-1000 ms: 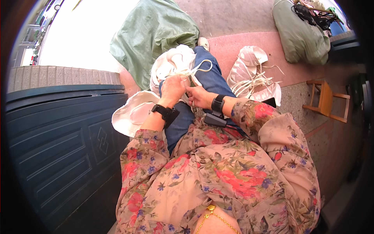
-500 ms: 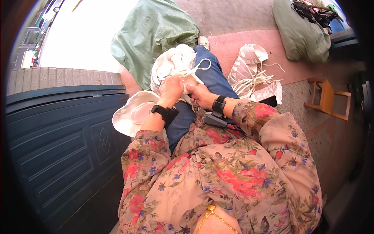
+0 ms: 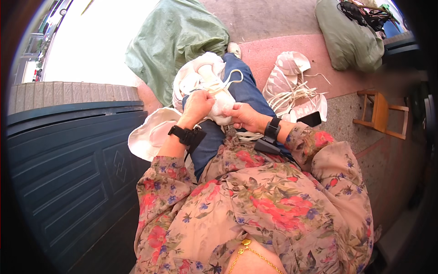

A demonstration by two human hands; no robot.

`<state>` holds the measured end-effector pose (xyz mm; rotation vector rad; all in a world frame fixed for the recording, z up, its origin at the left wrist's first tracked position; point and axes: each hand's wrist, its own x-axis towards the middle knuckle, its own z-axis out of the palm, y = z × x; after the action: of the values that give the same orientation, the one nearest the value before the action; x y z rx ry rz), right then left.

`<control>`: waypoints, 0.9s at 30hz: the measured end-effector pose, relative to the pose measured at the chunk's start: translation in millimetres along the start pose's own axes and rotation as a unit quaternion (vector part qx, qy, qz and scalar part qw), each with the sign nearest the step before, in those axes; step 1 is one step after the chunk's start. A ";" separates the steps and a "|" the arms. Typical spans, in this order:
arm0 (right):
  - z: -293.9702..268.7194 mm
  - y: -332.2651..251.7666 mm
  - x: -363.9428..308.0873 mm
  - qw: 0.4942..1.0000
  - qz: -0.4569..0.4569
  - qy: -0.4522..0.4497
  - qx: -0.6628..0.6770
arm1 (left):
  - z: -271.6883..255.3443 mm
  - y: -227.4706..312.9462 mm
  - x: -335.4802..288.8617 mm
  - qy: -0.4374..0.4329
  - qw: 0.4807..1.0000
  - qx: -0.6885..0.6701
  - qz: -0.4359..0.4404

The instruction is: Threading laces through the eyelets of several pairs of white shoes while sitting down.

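Holds one white mesh piece (image 3: 221, 104) over the denim lap (image 3: 208, 139), pinched by left hand (image 3: 198, 107) and right hand (image 3: 249, 116). Wears two black wrist straps (image 3: 273, 129). Has one pile of white pieces (image 3: 288, 89) to the right, one wooden stool (image 3: 380, 112) farther right, two green coverings (image 3: 180, 39) ahead.

Could not make out some fingertips of left hand (image 3: 197, 107), hidden against white piece (image 3: 222, 102), nor curled lower fingers of right hand (image 3: 247, 117). Lost far part of left trouser leg (image 3: 211, 141) under white bundle (image 3: 186, 78). Saw green cover (image 3: 178, 36) and grey-green sack (image 3: 346, 41) cut off by far edge, floral shirt (image 3: 278, 205) by near edge. Found dark tangle (image 3: 364, 18), far right, too small to sort; dark background (image 3: 404, 82), right, blurred.
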<state>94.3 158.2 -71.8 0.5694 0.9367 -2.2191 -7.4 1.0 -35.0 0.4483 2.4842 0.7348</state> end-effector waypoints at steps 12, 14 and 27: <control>-0.8 -3.9 -4.5 0.981 -0.074 0.072 -0.165 | 21.4 14.6 -23.4 0.177 0.973 0.098 0.107; 0.2 -5.3 -6.4 0.976 -0.080 0.076 -0.186 | 21.9 15.4 -22.9 0.209 0.961 0.111 0.146; -10.9 -4.6 -6.4 0.980 -0.084 0.022 -0.177 | 28.1 20.1 -15.0 0.156 0.984 -0.080 -0.016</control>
<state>97.0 171.3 -72.9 0.3850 1.4089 -2.1179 23.7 22.1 -38.2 0.2487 2.6828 1.0524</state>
